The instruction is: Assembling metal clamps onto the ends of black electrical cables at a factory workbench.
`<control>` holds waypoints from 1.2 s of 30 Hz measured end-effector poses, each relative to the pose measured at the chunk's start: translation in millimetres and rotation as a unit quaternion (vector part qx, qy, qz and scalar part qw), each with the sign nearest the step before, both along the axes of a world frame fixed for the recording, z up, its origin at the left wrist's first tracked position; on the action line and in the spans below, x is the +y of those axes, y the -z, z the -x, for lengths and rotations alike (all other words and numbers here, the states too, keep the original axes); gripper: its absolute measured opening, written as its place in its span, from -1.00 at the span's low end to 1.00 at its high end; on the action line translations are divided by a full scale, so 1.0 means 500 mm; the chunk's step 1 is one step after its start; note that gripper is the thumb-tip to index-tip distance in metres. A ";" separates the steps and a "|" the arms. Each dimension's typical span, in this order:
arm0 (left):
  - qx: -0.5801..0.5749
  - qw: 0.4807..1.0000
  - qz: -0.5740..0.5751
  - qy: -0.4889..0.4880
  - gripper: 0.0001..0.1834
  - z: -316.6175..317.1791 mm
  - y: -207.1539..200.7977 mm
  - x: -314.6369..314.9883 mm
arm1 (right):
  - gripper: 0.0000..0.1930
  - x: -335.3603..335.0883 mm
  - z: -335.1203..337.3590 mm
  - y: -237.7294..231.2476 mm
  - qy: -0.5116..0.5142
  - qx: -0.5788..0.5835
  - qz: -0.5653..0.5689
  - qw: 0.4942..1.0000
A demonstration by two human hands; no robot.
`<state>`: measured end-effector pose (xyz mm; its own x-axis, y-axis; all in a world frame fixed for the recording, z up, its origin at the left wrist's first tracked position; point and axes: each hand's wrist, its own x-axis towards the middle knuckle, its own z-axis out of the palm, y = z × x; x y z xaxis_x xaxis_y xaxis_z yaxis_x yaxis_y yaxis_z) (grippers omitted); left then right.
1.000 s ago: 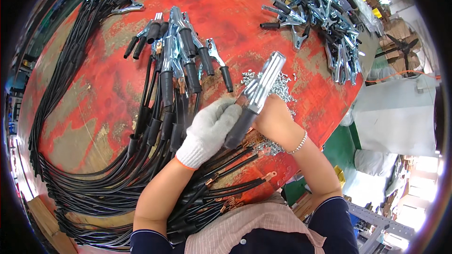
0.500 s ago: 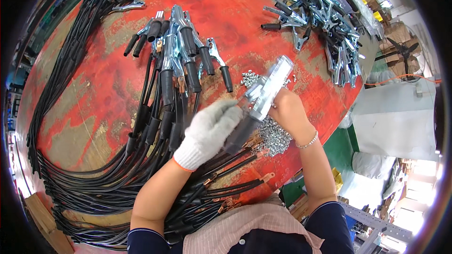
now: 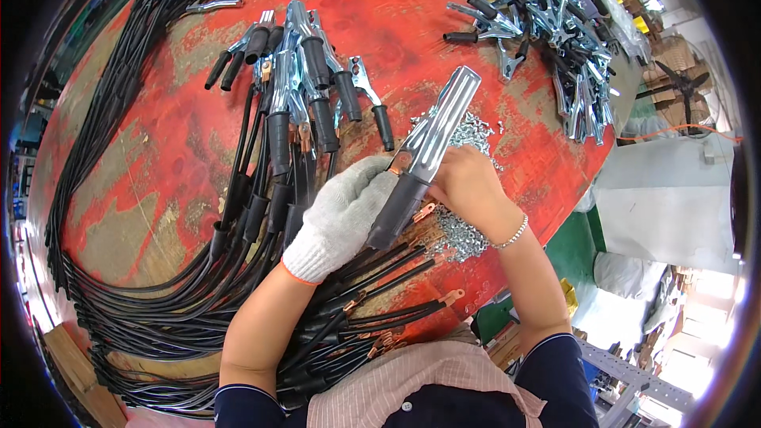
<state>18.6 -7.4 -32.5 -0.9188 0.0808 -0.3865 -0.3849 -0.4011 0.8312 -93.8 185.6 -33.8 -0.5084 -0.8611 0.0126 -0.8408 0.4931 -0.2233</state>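
Note:
A metal ground clamp (image 3: 445, 123) with a black handle sleeve (image 3: 396, 210) is tilted up to the right in front of me. My left hand (image 3: 341, 210), in a white knit glove, is closed around it from the left, and a copper cable lug (image 3: 400, 162) shows by the gloved fingertips. Bare and curled, my right hand (image 3: 472, 190) meets the clamp's right side. Its fingertips are partly hidden there, and I cannot make out what they pinch. Below the clamp and beside my right hand lies a pile of small nuts or screws (image 3: 464, 242).
Several clamps on black cables (image 3: 297, 103) lie left of centre. A heap of loose clamps (image 3: 547, 24) is at the far right of the red worn table (image 3: 190, 150). Black cables (image 3: 158, 301) curve along the left, and lugged cable ends (image 3: 432, 305) lie near my body.
The clamp has turned slightly more upright and shifted a little left. My right hand has moved left, closer against its side. My left hand has moved slightly left with it.

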 end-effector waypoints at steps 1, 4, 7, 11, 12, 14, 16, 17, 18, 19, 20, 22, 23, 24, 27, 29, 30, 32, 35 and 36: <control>0.001 1.000 0.011 0.000 -0.57 -0.002 0.004 0.000 | -0.92 0.001 0.002 -0.008 -0.002 -0.006 0.006 1.000; 0.008 0.997 0.047 -0.055 -0.72 -0.001 -0.008 0.017 | -0.93 0.012 0.011 0.001 -0.055 -0.008 0.031 0.998; 0.002 0.998 0.048 -0.045 -0.71 -0.001 -0.010 0.017 | -0.95 0.015 0.011 0.019 -0.088 -0.006 0.062 0.994; 0.028 0.998 0.059 -0.005 -0.68 0.001 -0.007 0.014 | -0.92 0.009 0.015 0.037 -0.094 0.014 0.054 0.994; 0.030 0.998 0.061 0.000 -0.66 0.001 -0.009 0.014 | -0.91 0.005 0.014 0.035 -0.069 -0.005 0.013 0.998; 0.028 0.996 0.089 0.012 -0.62 -0.007 0.003 0.014 | -0.89 -0.002 0.003 0.029 -0.019 -0.042 -0.070 0.996; 0.043 0.992 0.116 0.036 -0.67 -0.006 -0.006 0.018 | -0.87 0.012 -0.001 0.023 -0.020 -0.086 0.015 0.996; 0.063 0.987 0.137 0.047 -0.71 -0.004 -0.022 0.020 | -0.85 0.017 0.008 0.034 -0.032 -0.089 0.047 0.994; 0.092 0.980 0.168 0.044 -0.72 -0.008 -0.026 0.021 | -0.82 0.017 0.014 0.044 -0.048 -0.093 0.079 0.991; 0.120 0.972 0.199 0.042 -0.73 -0.011 -0.029 0.022 | -0.83 0.022 0.014 0.045 0.007 -0.162 0.118 0.980; 0.148 0.961 0.230 0.039 -0.74 -0.011 -0.033 0.022 | -0.84 0.029 0.006 0.042 0.063 -0.230 0.156 0.959; 0.119 0.968 0.213 0.054 -0.71 -0.012 -0.038 0.021 | -0.84 0.027 -0.011 0.025 0.150 -0.359 0.217 0.895; 0.105 0.971 0.204 0.062 -0.69 -0.011 -0.042 0.020 | -0.84 0.023 -0.012 0.015 0.125 -0.349 0.240 0.897; 0.093 0.974 0.196 0.072 -0.67 -0.012 -0.045 0.020 | -0.84 0.021 -0.014 0.005 0.101 -0.336 0.265 0.898; 0.079 0.976 0.180 0.094 -0.70 -0.012 -0.040 0.020 | -0.80 0.013 -0.039 -0.003 0.161 -0.525 0.368 0.750; 0.081 0.977 0.169 0.099 -0.71 -0.011 -0.040 0.022 | -0.68 0.020 -0.051 0.011 0.231 -0.674 0.409 0.570; 0.080 0.978 0.165 0.101 -0.72 -0.012 -0.040 0.022 | -0.74 0.021 -0.051 0.016 0.217 -0.680 0.401 0.574; 0.085 0.974 0.184 0.105 -0.72 -0.011 -0.041 0.022 | -0.76 0.022 -0.051 0.015 0.216 -0.689 0.394 0.569; 0.072 0.975 0.172 0.119 -0.72 -0.009 -0.045 0.018 | -0.77 0.031 -0.051 0.020 0.202 -0.686 0.399 0.574; 0.065 0.977 0.162 0.125 -0.72 -0.009 -0.046 0.017 | -0.77 0.029 -0.051 0.009 0.188 -0.689 0.397 0.577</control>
